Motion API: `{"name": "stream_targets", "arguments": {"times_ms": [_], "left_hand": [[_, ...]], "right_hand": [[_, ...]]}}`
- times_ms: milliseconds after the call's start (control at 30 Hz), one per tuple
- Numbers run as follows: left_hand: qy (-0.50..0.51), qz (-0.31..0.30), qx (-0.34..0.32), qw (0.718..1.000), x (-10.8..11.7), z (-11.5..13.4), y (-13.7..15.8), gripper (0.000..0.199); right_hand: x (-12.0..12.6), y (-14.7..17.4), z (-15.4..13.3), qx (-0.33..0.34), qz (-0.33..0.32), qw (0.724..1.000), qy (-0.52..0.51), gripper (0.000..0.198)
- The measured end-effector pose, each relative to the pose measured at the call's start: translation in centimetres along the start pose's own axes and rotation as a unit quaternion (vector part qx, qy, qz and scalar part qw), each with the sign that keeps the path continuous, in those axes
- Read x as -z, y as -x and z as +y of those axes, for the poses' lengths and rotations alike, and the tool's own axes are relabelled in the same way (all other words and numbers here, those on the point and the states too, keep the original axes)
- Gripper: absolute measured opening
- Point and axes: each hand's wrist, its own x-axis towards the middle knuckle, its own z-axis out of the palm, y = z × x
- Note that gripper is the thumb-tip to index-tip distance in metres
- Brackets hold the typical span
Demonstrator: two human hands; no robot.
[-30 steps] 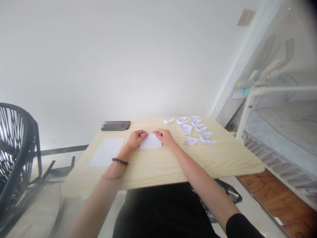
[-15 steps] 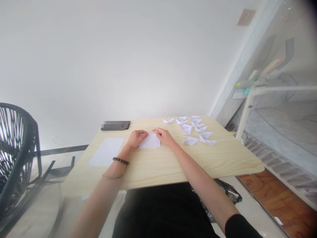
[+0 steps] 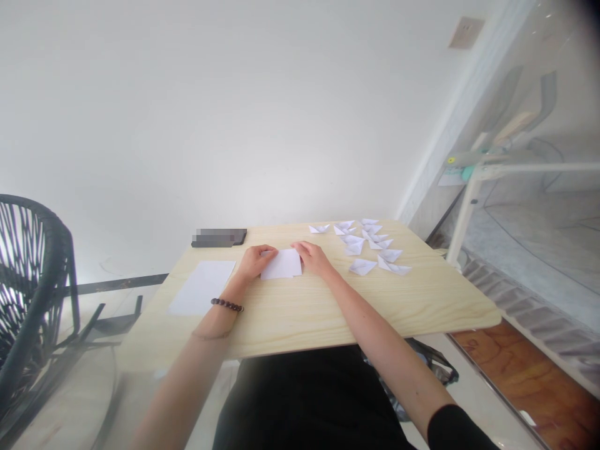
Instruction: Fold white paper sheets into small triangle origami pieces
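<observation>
Left grip (image 3: 254, 261), right grip (image 3: 312, 257), paper (image 3: 282, 265) between

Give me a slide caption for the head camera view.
Left hand and right hand on white paper, with folded paper boats to the right on a pale table.

Plain pale wall (image 3: 262, 112) with a socket (image 3: 465, 32), dark woven chair (image 3: 47, 294), light wood-grain table (image 3: 300, 319).

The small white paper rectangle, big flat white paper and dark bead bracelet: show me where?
Small white paper rectangle (image 3: 281, 264): head view, middle of its face.
Big flat white paper (image 3: 200, 288): head view, middle of its top.
Dark bead bracelet (image 3: 227, 305): head view, middle beads.
</observation>
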Motion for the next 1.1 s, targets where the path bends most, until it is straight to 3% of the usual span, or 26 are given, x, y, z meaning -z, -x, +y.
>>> {"name": "stream_targets", "arguments": {"times_ms": [133,333,467,567,767,967,1100], "left_hand": [[-0.001,-0.004,-0.01,1.0,0.0,0.0,0.0,0.042],[-0.011,-0.012,-0.027,1.0,0.2,-0.8,-0.5,0.038],[0.045,-0.037,-0.019,0.998,0.3,-1.0,-0.4,0.035],[0.064,-0.036,-0.024,0.997,0.2,-1.0,-0.4,0.033],[0.027,0.039,-0.008,0.999,-0.4,-0.8,-0.4,0.035],[0.001,-0.011,-0.096,0.995,-0.6,-0.2,0.0,0.037],[0.001,-0.03,-0.105,0.994,-0.6,-0.2,-0.1,0.035]], "right_hand": [[0.1,0.2,-0.5,0.014,0.005,0.998,0.054,0.021],[0.2,-0.3,0.1,0.009,0.091,0.991,0.101,0.017],[0.3,-0.5,0.5,-0.028,0.151,0.981,0.122,0.017],[0.4,-0.5,0.7,-0.033,0.136,0.983,0.121,0.017],[0.1,-0.4,0.7,-0.016,0.089,0.989,0.116,0.017],[-0.1,-0.2,0.5,-0.005,0.05,0.993,0.107,0.016],[-0.1,-0.1,0.5,-0.028,0.069,0.993,0.094,0.019]]}}
